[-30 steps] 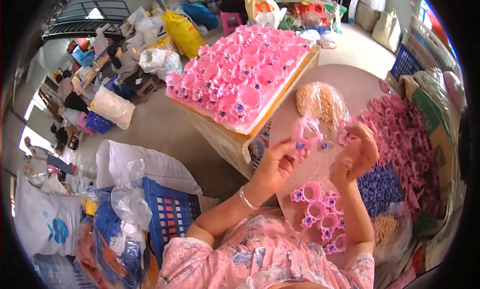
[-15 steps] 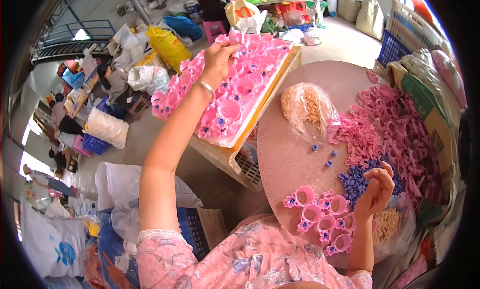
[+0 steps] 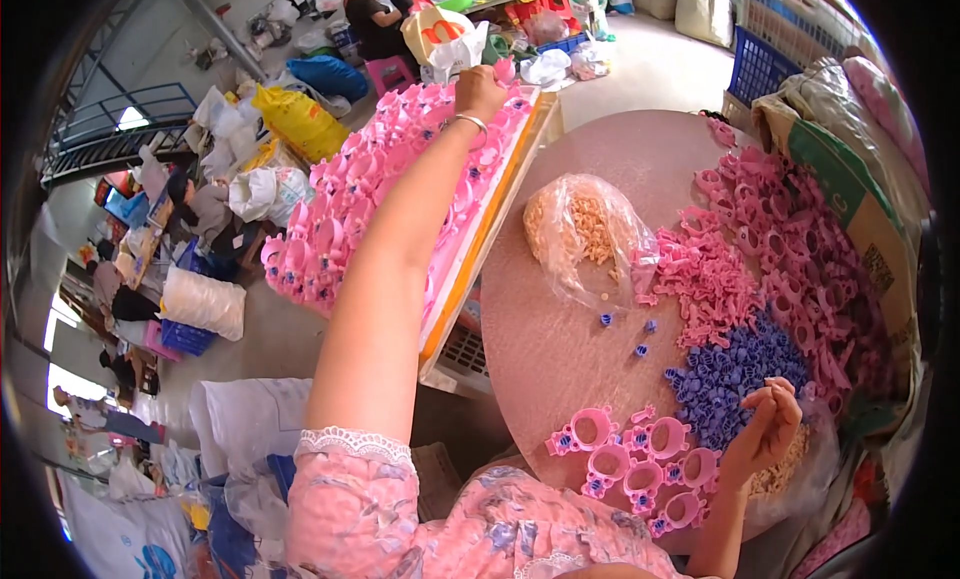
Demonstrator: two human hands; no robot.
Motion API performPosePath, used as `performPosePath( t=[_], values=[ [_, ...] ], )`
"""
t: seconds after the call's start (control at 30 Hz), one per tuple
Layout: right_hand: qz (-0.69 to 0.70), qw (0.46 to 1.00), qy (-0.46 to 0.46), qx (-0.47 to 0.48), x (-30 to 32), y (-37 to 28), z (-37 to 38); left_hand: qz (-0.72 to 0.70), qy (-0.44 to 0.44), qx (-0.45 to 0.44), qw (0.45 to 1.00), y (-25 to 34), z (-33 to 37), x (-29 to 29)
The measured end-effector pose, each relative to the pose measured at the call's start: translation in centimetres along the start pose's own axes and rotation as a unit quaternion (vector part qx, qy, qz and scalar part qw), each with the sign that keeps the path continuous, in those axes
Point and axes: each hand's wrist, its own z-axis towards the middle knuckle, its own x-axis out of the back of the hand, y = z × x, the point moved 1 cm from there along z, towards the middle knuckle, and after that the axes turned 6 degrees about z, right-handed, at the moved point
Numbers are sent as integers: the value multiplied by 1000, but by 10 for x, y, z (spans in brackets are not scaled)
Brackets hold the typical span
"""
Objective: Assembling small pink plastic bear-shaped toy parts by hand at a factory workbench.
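My left hand [image 3: 481, 96] reaches over the far right corner of a tray [image 3: 452, 304] covered with pink plastic rings bearing blue pieces. Its fingers are closed on a pink plastic ring [image 3: 505, 71]. Low over the round table, my right hand [image 3: 764, 434] has its fingers curled together; whatever they hold is too small to make out. Just beyond it lies a heap of small blue pieces [image 3: 740, 364]. A group of pink rings with blue pieces [image 3: 643, 476] rests to its left, near the table's front edge.
The round table [image 3: 540, 364] also carries a clear bag of beige bits [image 3: 592, 229], small pink parts [image 3: 705, 279] and a large heap of pink rings [image 3: 810, 269] against a cardboard box [image 3: 850, 204]. Another beige-filled bag [image 3: 785, 469] lies beside my right hand. Yellow sacks [image 3: 305, 124] stand beyond the tray.
My left hand has moved farther away and right over the tray, toward its far corner. My right hand's fingers have drawn closer together. The whole view has shifted slightly.
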Motion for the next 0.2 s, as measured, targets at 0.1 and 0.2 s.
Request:
performPosePath(
  t=[0.1, 0.2],
  values=[
    [-16, 999, 23, -23, 4, 5, -2, 71, -70, -21, 995, 3, 1, -17],
    [-19, 999, 21, -42, 6, 8, -3, 84, -94, -19, 992, 9, 1, -21]
  ],
)
